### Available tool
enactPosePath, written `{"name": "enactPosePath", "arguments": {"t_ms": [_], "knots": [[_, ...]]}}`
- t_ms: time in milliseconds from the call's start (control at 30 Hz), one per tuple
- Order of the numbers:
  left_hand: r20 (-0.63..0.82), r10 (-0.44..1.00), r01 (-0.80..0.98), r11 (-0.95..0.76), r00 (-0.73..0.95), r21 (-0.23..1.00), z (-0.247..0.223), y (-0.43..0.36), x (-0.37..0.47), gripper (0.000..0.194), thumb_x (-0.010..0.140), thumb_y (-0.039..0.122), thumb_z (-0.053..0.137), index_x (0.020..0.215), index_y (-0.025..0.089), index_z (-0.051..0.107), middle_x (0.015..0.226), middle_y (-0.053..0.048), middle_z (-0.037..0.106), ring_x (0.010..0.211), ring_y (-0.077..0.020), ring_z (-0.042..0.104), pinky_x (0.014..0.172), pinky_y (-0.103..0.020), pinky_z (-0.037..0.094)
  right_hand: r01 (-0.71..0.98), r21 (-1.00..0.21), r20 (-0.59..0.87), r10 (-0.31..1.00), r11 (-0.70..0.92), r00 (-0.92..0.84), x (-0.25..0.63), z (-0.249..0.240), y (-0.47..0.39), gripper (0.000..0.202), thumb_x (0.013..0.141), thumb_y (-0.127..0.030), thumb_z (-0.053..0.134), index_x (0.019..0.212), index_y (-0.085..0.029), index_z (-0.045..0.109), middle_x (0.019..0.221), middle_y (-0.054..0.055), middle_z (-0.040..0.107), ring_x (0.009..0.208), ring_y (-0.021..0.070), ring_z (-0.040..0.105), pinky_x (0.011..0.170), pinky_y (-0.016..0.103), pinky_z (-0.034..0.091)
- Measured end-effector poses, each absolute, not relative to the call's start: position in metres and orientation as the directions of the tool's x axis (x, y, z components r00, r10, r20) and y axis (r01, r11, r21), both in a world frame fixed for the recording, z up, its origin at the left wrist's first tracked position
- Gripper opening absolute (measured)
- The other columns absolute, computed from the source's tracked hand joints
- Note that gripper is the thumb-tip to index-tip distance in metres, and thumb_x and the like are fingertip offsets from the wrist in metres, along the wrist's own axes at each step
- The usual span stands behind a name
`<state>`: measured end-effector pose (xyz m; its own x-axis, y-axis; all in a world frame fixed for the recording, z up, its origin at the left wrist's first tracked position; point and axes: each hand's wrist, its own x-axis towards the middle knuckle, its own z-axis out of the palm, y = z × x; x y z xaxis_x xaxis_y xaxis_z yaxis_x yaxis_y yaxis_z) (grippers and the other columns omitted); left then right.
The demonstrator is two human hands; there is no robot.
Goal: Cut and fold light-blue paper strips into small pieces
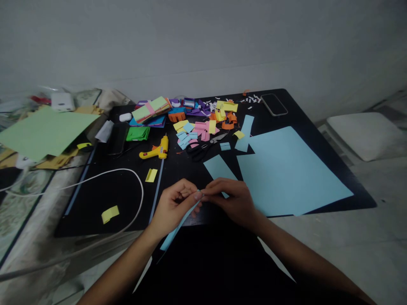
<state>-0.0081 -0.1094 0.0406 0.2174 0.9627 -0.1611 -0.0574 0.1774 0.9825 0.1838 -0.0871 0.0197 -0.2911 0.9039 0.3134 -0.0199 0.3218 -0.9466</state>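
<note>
A narrow light-blue paper strip [176, 231] slants down from my fingers toward my lap. My left hand [174, 207] is closed on it, thumb along its upper end. My right hand [231, 198] pinches the same end, its fingertips meeting those of the left. Just past my right hand lies a wider light-blue paper piece [220, 167], partly hidden by that hand. A large light-blue sheet [289, 173] covers the table to the right. Black-handled scissors [203, 148] rest beyond my hands, and a yellow glue gun [155, 149] lies at their left.
Small folded paper pieces in several colours, such as a pink piece [203, 129], are heaped at the back of the black table [127, 199]. A phone [274, 104] lies far right. A white cable [142, 190] loops across the left side. A green sheet [47, 129] lies left.
</note>
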Motion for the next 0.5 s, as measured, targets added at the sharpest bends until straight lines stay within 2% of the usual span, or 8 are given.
{"name": "enactPosePath", "arguments": {"t_ms": [233,500], "knots": [[-0.185,0.951,-0.059,0.205,0.25,0.977,0.0419,-0.1093,-0.0116,0.029,0.088,0.039,0.076,0.079,0.015,0.063,0.063,-0.001,0.069,0.05,-0.0103,0.061,0.048,-0.02,0.052,-0.004,-0.957,0.269,0.884,0.289,-0.382,0.1878,0.0259,-0.0823,0.003,0.087,-0.029,0.079,0.088,-0.03,0.081,0.088,0.002,0.08,0.079,0.0182,0.076,0.075,0.035,0.061],[-0.216,0.942,-0.061,0.239,0.256,0.969,0.0361,-0.1095,-0.0137,0.028,0.088,0.04,0.076,0.081,0.015,0.065,0.063,-0.001,0.07,0.05,-0.0109,0.062,0.047,-0.021,0.053,-0.026,-0.958,0.276,0.887,0.287,-0.371,0.1867,0.0235,-0.0824,0.003,0.087,-0.03,0.079,0.088,-0.03,0.081,0.088,0.001,0.08,0.079,0.0181,0.076,0.074,0.034,0.062]]}}
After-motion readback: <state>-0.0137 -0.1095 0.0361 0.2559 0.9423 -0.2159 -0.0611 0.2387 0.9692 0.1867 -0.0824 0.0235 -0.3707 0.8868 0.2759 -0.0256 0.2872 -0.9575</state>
